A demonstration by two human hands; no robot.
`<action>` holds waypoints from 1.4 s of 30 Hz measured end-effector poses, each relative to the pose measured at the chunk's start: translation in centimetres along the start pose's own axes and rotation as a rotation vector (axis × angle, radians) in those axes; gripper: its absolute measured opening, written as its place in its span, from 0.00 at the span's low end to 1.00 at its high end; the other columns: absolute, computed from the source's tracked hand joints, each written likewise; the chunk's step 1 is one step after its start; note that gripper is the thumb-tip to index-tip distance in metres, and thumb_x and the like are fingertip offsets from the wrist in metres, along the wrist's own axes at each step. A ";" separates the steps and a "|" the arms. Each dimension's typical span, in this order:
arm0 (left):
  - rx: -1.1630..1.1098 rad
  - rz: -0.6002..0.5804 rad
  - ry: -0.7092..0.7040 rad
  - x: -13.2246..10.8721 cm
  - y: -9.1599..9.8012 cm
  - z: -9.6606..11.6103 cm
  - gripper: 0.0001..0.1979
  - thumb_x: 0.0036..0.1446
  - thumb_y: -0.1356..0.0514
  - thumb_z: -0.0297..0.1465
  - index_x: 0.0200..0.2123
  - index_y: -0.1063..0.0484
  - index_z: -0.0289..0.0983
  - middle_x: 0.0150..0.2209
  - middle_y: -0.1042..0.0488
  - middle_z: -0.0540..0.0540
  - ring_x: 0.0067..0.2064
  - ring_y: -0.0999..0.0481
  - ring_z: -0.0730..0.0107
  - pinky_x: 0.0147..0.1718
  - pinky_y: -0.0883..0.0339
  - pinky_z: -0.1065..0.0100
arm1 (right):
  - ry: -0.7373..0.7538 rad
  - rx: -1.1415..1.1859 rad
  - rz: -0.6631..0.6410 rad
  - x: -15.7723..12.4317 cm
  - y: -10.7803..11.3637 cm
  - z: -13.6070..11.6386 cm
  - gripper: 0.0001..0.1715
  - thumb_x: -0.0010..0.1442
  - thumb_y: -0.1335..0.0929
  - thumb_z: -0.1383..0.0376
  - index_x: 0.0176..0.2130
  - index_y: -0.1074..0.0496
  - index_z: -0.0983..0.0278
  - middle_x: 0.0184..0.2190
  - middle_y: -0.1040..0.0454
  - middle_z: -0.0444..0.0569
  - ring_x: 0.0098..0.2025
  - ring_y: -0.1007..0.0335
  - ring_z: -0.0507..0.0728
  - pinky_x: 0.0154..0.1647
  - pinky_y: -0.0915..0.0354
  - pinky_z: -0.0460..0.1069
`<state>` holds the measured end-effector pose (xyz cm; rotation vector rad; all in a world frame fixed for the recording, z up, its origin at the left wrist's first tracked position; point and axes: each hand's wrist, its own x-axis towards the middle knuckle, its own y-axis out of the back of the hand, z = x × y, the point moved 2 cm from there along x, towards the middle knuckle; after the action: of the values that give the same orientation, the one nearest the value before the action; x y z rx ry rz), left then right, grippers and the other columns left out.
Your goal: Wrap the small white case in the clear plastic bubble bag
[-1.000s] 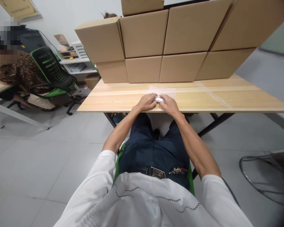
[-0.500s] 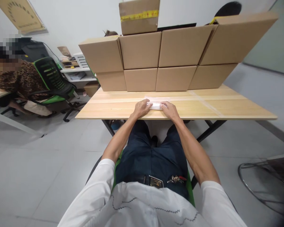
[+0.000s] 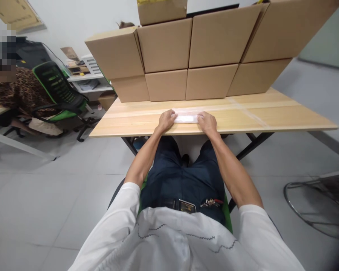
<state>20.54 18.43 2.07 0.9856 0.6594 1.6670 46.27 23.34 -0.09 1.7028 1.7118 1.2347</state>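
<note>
The left hand (image 3: 167, 120) and the right hand (image 3: 207, 122) are clamping their grip on opposite ends of a white wrap (image 3: 187, 117), which is stretching between them near the front of the table (image 3: 135, 123). Boxes (image 3: 166, 47) are standing stacked behind.

A wooden table (image 3: 130, 124) with a pale, striped top stands on dark legs (image 3: 254, 146). A shiny white piece of plastic wrap (image 3: 186, 117) lies on it, and the table's front edge runs just this side of the wrap. Beyond the wrap, four brown cardboard boxes (image 3: 206, 84) sit on the wood in a row, side by side. Right of the wrap, a pale strip of tape (image 3: 248, 112) slants across the tabletop.
</note>
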 end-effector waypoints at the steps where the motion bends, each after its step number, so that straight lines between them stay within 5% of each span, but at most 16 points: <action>1: -0.003 -0.002 -0.004 0.1 -0.1 -0.1 0.17 0.82 0.38 0.36 0.61 0.11 0.37 0.63 0.08 0.35 0.65 0.12 0.47 0.68 0.23 0.56 | -0.004 -0.007 0.001 0.0 0.0 -0.1 0.30 0.79 0.35 0.62 0.66 0.10 0.64 0.63 0.09 0.64 0.66 0.14 0.75 0.66 0.23 0.61; 13: 0.001 -0.001 -0.032 0.6 -0.6 -0.3 0.18 0.77 0.42 0.26 0.51 0.09 0.38 0.55 0.07 0.37 0.58 0.12 0.49 0.61 0.23 0.56 | -0.030 -0.033 0.016 -0.3 0.4 -0.4 0.27 0.79 0.34 0.63 0.63 0.09 0.61 0.60 0.08 0.63 0.62 0.13 0.74 0.62 0.23 0.60; 30: 0.099 0.026 -0.031 0.6 -1.3 -0.9 0.23 0.78 0.44 0.22 0.60 0.10 0.40 0.62 0.08 0.36 0.66 0.11 0.45 0.70 0.23 0.52 | -0.093 -0.185 -0.094 -1.2 2.1 -2.0 0.31 0.87 0.40 0.67 0.71 0.15 0.66 0.63 0.10 0.70 0.64 0.16 0.75 0.64 0.27 0.60; 42: 0.004 0.091 0.044 0.3 -0.5 -0.8 0.18 0.82 0.42 0.29 0.63 0.13 0.40 0.64 0.10 0.35 0.69 0.14 0.45 0.74 0.25 0.52 | -0.079 0.007 0.105 -0.7 0.6 0.7 0.32 0.77 0.38 0.69 0.68 0.13 0.66 0.63 0.12 0.69 0.65 0.17 0.77 0.70 0.24 0.68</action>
<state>20.11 18.89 1.35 0.9975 0.6551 1.7719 47.28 22.84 -0.20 1.8417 1.6010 1.1903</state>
